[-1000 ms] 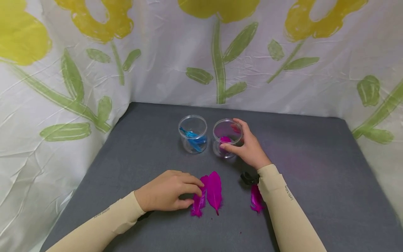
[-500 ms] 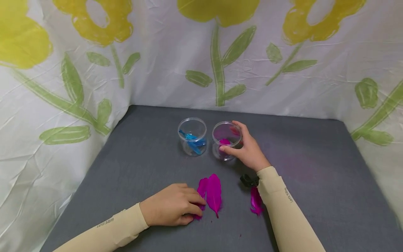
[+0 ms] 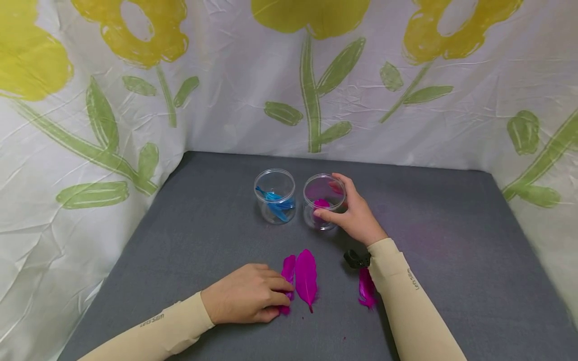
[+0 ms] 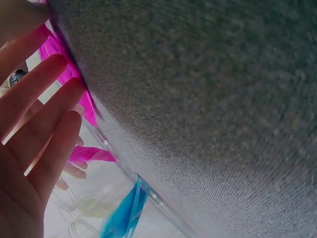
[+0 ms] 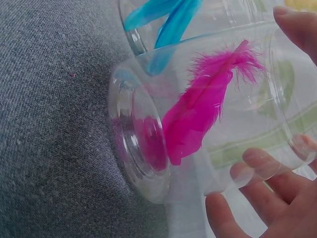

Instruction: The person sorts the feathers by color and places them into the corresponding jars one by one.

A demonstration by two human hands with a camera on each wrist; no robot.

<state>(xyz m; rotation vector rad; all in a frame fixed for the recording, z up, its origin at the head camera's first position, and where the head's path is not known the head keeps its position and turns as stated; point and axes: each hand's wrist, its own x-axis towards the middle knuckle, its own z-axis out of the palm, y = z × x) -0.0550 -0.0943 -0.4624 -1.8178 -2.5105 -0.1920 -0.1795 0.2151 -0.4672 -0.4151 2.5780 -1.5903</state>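
Observation:
My right hand (image 3: pixel 356 213) holds a clear plastic jar (image 5: pixel 198 64) by its side, thumb in front and fingers behind. Inside that jar is a magenta feather (image 5: pixel 198 111). In the head view my left hand (image 3: pixel 248 293) rests low over another magenta feather (image 3: pixel 288 268), fingertips touching it and covering part of it. The left wrist view shows those fingers (image 4: pixel 39 106) fairly straight, with no clear pinch. A wider magenta feather (image 3: pixel 306 276) lies just right of the covered one. One more magenta feather (image 3: pixel 367 288) lies partly behind my right sleeve.
Left of the held jar stands a second clear jar (image 3: pixel 274 175) with blue feathers (image 3: pixel 277 205) in it. Both jars are upright on the grey cloth-covered table (image 3: pixel 203 200). A white flower-printed curtain (image 3: pixel 235 100) stands behind and at the sides.
My left hand has come down and slightly toward me onto the left magenta feather, then stayed there over the last half second. My right hand keeps its hold on the jar.

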